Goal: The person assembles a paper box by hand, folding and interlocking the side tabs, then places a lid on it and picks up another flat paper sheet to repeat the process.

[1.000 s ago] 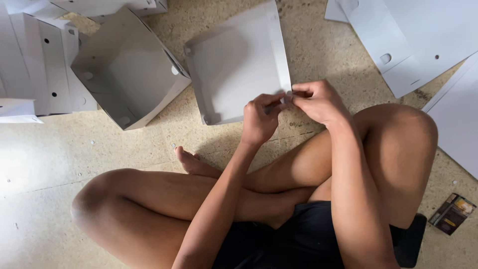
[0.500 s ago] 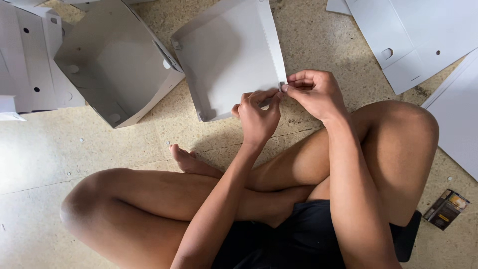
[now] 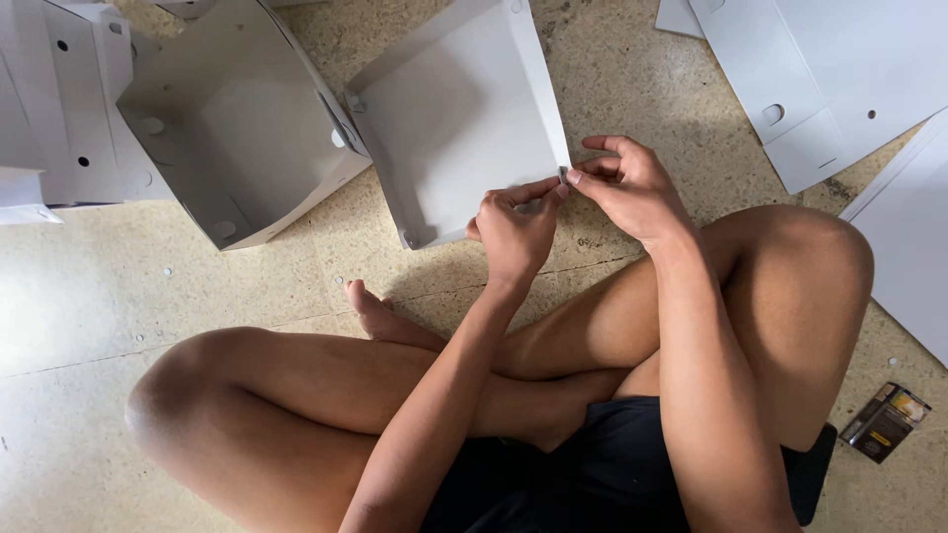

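A white cardboard box (image 3: 464,118) with folded-up walls lies open on the speckled floor in front of me. My left hand (image 3: 515,229) pinches its near right corner from below, thumb and fingers closed on the edge. My right hand (image 3: 632,188) meets it at the same corner, fingertips pinched on the wall's end near a small metal fastener. My crossed bare legs sit below the hands.
A second assembled white box (image 3: 232,128) stands to the left, touching the first. Flat white cardboard blanks with punched holes lie at the far left (image 3: 49,109) and at the top right (image 3: 829,79). A small dark packet (image 3: 886,422) rests by my right knee.
The view has shifted so the boxes sit lower and nearer. Both hands stay pinched together on the box's near right corner, moved slightly along with it.
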